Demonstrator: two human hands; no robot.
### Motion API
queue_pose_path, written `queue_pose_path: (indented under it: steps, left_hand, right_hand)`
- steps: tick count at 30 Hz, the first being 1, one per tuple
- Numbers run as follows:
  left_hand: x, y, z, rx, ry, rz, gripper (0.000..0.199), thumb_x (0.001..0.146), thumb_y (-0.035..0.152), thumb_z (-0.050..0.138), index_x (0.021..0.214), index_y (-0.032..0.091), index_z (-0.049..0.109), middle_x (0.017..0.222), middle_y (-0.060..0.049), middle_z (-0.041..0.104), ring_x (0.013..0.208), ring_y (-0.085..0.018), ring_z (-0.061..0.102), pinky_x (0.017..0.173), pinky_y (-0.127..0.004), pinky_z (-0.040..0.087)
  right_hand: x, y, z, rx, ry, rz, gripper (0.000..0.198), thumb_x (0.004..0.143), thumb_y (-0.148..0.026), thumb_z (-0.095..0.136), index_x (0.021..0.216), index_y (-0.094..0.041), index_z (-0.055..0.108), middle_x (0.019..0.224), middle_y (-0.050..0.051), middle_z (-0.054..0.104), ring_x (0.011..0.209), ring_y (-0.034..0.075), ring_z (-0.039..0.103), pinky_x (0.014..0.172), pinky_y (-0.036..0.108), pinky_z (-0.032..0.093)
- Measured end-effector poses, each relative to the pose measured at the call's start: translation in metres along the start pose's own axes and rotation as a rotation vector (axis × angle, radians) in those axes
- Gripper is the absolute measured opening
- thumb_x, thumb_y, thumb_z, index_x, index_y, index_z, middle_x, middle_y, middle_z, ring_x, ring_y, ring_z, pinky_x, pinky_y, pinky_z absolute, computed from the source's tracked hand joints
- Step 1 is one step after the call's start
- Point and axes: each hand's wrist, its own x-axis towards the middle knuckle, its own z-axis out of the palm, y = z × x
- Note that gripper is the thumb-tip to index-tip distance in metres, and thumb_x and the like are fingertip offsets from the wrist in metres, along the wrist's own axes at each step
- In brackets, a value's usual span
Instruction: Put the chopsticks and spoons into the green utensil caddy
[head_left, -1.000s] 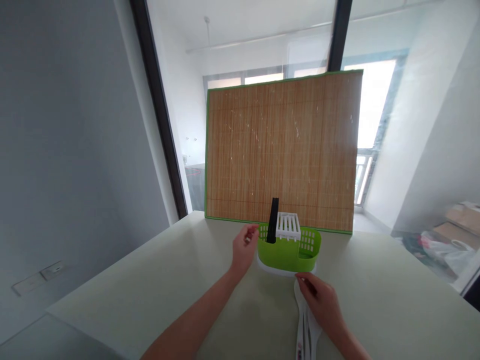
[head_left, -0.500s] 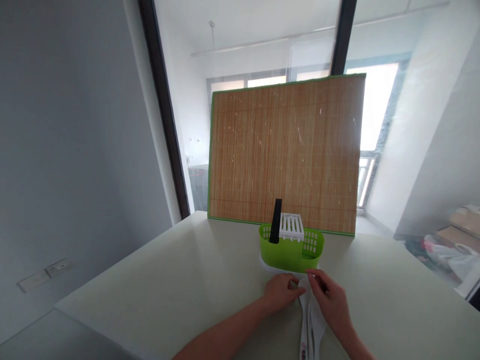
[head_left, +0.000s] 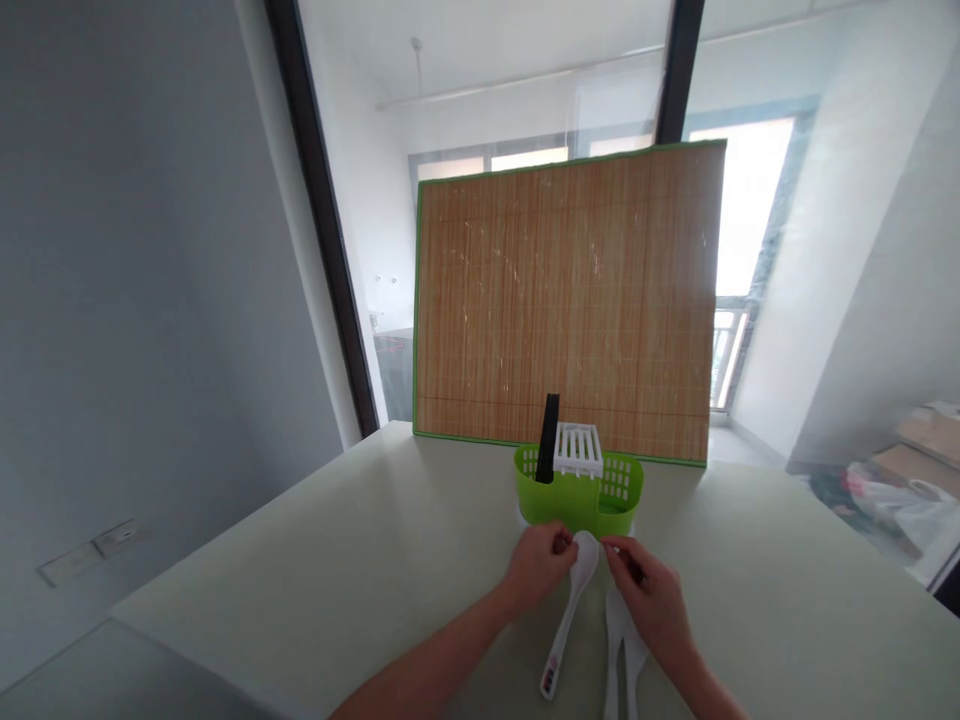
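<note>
A white spoon (head_left: pixel 571 603) lies at a slant, its bowl toward the green basket and its handle toward me. My left hand (head_left: pixel 541 565) pinches the left edge of the bowl. From the other side, my right hand (head_left: pixel 651 592) has its fingers closed at the bowl's right edge. Two more white utensils (head_left: pixel 615 650) lie side by side beneath and beside my right hand; their upper ends are partly hidden. Just beyond both hands stands the green basket (head_left: pixel 559 506), which holds a long black object (head_left: pixel 549 440) and bears a white slatted rack (head_left: pixel 578 448).
A bamboo mat (head_left: pixel 562 300) with green edging stands upright at the back of the white table (head_left: pixel 360 560). Behind it are glass panes with dark frames. Cardboard boxes (head_left: pixel 930 450) and bags are off the table at the right.
The white spoon has come away from the other two utensils, its bowl moving up and its handle swinging left. Both hands have moved slightly left and toward the basket.
</note>
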Motion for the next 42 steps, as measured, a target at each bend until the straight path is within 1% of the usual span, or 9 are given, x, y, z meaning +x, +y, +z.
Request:
queue_pose_path:
  steps: [4, 8, 10, 14, 18, 22, 26, 33, 42]
  left_hand:
    - [-0.015, 0.014, -0.045, -0.018, 0.175, 0.083, 0.02, 0.082, 0.033, 0.047, 0.076, 0.017, 0.057, 0.063, 0.002, 0.06, 0.055, -0.009, 0.051, 0.054, -0.019, 0.037]
    - [-0.027, 0.025, -0.08, 0.071, 0.307, 0.177, 0.02, 0.083, 0.034, 0.048, 0.074, 0.019, 0.055, 0.061, 0.003, 0.059, 0.052, -0.008, 0.05, 0.053, -0.018, 0.038]
    - [-0.028, 0.031, -0.097, 0.137, 0.424, 0.233, 0.019, 0.083, 0.035, 0.048, 0.075, 0.019, 0.056, 0.061, 0.003, 0.059, 0.052, -0.007, 0.051, 0.054, -0.017, 0.039]
    - [-0.008, 0.049, -0.138, 0.191, 0.702, 0.278, 0.019, 0.081, 0.036, 0.05, 0.077, 0.019, 0.057, 0.06, 0.003, 0.059, 0.053, -0.007, 0.053, 0.055, -0.017, 0.042]
    - [0.036, 0.062, -0.165, 0.123, 0.756, 0.273, 0.021, 0.082, 0.038, 0.049, 0.079, 0.018, 0.055, 0.068, 0.001, 0.063, 0.058, -0.009, 0.057, 0.057, -0.019, 0.044]
    - [0.08, 0.054, -0.157, 0.231, 0.618, 0.234, 0.019, 0.083, 0.033, 0.048, 0.08, 0.016, 0.056, 0.072, -0.001, 0.064, 0.065, -0.011, 0.058, 0.061, -0.021, 0.041]
    - [0.104, 0.031, -0.134, 0.41, 0.441, 0.076, 0.017, 0.083, 0.029, 0.048, 0.083, 0.017, 0.059, 0.077, -0.002, 0.065, 0.07, -0.013, 0.058, 0.063, -0.023, 0.039]
    - [0.112, 0.001, -0.107, 0.459, 0.332, -0.071, 0.013, 0.08, 0.026, 0.053, 0.079, 0.017, 0.062, 0.079, -0.004, 0.066, 0.073, -0.016, 0.059, 0.063, -0.024, 0.04]
    - [0.113, -0.004, -0.096, 0.487, 0.301, -0.158, 0.016, 0.078, 0.028, 0.055, 0.081, 0.018, 0.066, 0.085, -0.005, 0.068, 0.081, -0.019, 0.06, 0.066, -0.026, 0.041]
  right_hand:
    - [-0.004, -0.002, 0.003, -0.022, -0.022, -0.024, 0.032, 0.087, -0.042, 0.044, 0.089, -0.017, 0.064, 0.057, -0.003, 0.055, 0.049, 0.012, 0.049, 0.05, 0.02, 0.037]
    - [-0.008, 0.0, 0.008, -0.069, -0.082, -0.055, 0.032, 0.089, -0.043, 0.042, 0.092, -0.019, 0.063, 0.056, -0.003, 0.052, 0.05, 0.013, 0.048, 0.052, 0.021, 0.037]
    - [-0.009, 0.001, 0.01, -0.079, -0.097, -0.073, 0.032, 0.089, -0.043, 0.042, 0.093, -0.019, 0.063, 0.056, -0.003, 0.052, 0.05, 0.013, 0.047, 0.052, 0.022, 0.038]
    - [-0.011, 0.004, 0.013, -0.089, -0.104, -0.097, 0.03, 0.089, -0.041, 0.042, 0.093, -0.02, 0.063, 0.056, -0.003, 0.052, 0.049, 0.012, 0.047, 0.052, 0.021, 0.038]
    - [-0.012, 0.004, 0.014, -0.095, -0.114, -0.101, 0.03, 0.089, -0.041, 0.043, 0.092, -0.02, 0.063, 0.058, -0.002, 0.054, 0.05, 0.012, 0.049, 0.052, 0.021, 0.038]
    - [-0.012, 0.006, 0.016, -0.107, -0.116, -0.121, 0.031, 0.089, -0.041, 0.042, 0.093, -0.02, 0.064, 0.058, -0.002, 0.055, 0.049, 0.012, 0.049, 0.051, 0.021, 0.038]
    - [-0.012, 0.005, 0.017, -0.121, -0.113, -0.148, 0.031, 0.089, -0.04, 0.041, 0.092, -0.02, 0.064, 0.058, -0.001, 0.057, 0.049, 0.012, 0.051, 0.051, 0.021, 0.039]
    - [-0.013, -0.005, 0.018, -0.166, -0.179, -0.235, 0.027, 0.09, -0.032, 0.039, 0.091, -0.021, 0.064, 0.065, 0.0, 0.061, 0.053, 0.013, 0.055, 0.053, 0.021, 0.04]
    - [-0.015, -0.005, 0.018, -0.189, -0.205, -0.24, 0.026, 0.089, -0.03, 0.04, 0.091, -0.021, 0.064, 0.066, 0.001, 0.062, 0.054, 0.013, 0.055, 0.055, 0.022, 0.04]
